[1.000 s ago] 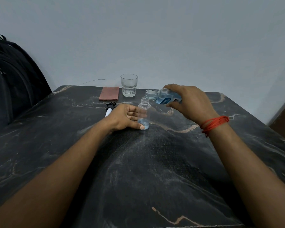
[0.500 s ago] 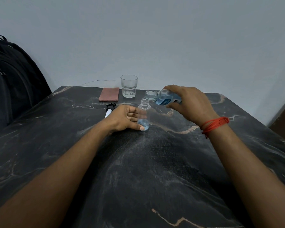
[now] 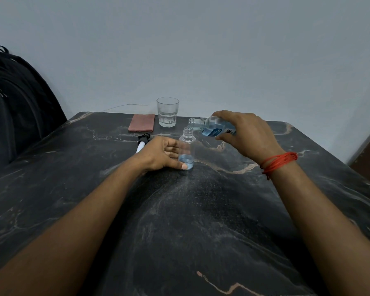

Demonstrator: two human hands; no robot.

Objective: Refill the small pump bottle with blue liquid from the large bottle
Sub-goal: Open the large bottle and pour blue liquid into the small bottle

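The small clear bottle [image 3: 187,148] stands upright on the dark marble table [image 3: 201,210], uncapped, with a shallow layer of blue liquid at its bottom. My left hand [image 3: 161,153] wraps around its left side and holds it steady. My right hand [image 3: 247,134] grips the large bottle [image 3: 209,126], which has a blue label and is tipped nearly level. Its open mouth sits just above the small bottle's neck. The pump head [image 3: 143,141], black with a white tube, lies on the table behind my left hand.
A drinking glass [image 3: 167,112] with a little water stands at the table's far edge, beside a folded pink cloth [image 3: 141,122]. A black backpack [image 3: 15,107] leans at the left. A thin wire runs along the wall behind the cloth.
Both hands and bottles hold nearly the same pose. The large bottle stays tipped over the small bottle's neck, and the blue level in the small bottle looks about the same.
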